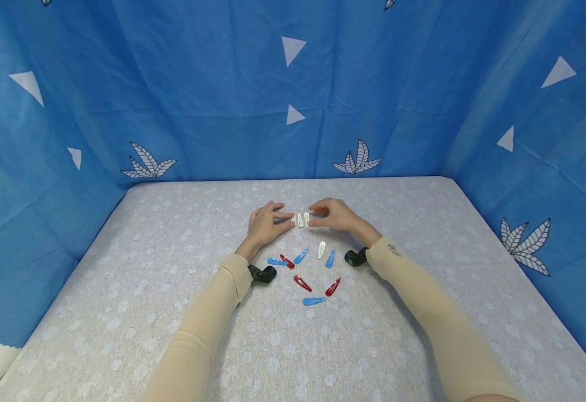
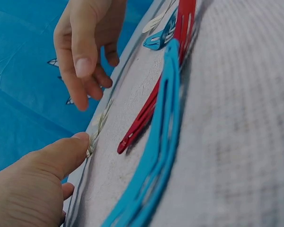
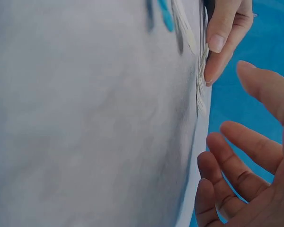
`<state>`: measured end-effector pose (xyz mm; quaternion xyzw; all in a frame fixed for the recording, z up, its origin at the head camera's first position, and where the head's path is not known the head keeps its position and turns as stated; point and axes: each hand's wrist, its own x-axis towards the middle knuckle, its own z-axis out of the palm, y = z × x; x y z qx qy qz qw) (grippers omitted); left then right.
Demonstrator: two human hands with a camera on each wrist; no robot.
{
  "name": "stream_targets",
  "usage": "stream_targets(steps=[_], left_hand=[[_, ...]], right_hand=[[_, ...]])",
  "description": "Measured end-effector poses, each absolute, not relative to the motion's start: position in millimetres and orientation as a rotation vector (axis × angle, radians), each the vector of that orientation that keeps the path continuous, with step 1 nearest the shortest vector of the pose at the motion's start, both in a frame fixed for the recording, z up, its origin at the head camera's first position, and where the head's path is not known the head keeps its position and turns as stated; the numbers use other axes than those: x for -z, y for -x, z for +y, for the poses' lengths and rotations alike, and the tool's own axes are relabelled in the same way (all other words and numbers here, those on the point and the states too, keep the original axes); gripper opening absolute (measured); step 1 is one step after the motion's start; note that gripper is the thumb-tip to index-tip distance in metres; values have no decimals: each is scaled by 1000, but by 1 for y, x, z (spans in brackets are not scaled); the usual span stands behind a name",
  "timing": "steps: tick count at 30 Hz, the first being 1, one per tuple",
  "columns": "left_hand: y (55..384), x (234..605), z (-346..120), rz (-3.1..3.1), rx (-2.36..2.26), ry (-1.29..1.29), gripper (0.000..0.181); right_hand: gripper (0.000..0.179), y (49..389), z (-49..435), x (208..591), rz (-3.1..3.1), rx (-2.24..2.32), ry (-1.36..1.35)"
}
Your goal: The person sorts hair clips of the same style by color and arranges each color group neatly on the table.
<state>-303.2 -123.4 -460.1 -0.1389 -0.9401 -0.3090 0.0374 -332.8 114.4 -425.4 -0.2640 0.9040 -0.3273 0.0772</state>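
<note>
Three white hair clips (image 1: 300, 220) lie side by side in a short row toward the far part of the table. My left hand (image 1: 265, 224) pinches the leftmost white clip (image 1: 294, 221) between thumb and index finger, covering part of it. Just right of the row is my right hand (image 1: 337, 214), its thumb and fingers spread apart; the right wrist view shows nothing held in it (image 3: 255, 156). Nearer than the row lies another white clip (image 1: 321, 249). A blue hair clip (image 2: 156, 142) and a red hair clip (image 2: 139, 120) loom large in the left wrist view.
Several blue clips (image 1: 314, 301) and red clips (image 1: 303, 283) are scattered on the patterned tablecloth (image 1: 373, 335), nearer than the hands. One red clip (image 1: 287, 261) touches or overlaps a blue clip (image 1: 275, 261). A blue curtain (image 1: 212, 84) hangs behind and beside the table.
</note>
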Motion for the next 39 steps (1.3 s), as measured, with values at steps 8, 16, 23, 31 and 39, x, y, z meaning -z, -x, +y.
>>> stream_targets(steps=[8,16,23,31,39], left_hand=[[303,460,-124,-2884,937,427,38],[302,461,-123,-2887,950,437,38],[302,460,-123,-2869,951,440,38],[302,460,-123,-2878,958,432,38],[302,460,-124,-2881,956,434,38]], right_hand=[[50,309,132,420,2754,1075,815],[48,281,146,419,2757,1188,699],[50,260,153,422,2744,1221,730],[53,249,150,435,2783,1252,749],[53,242,143,439,2784,1259,765]])
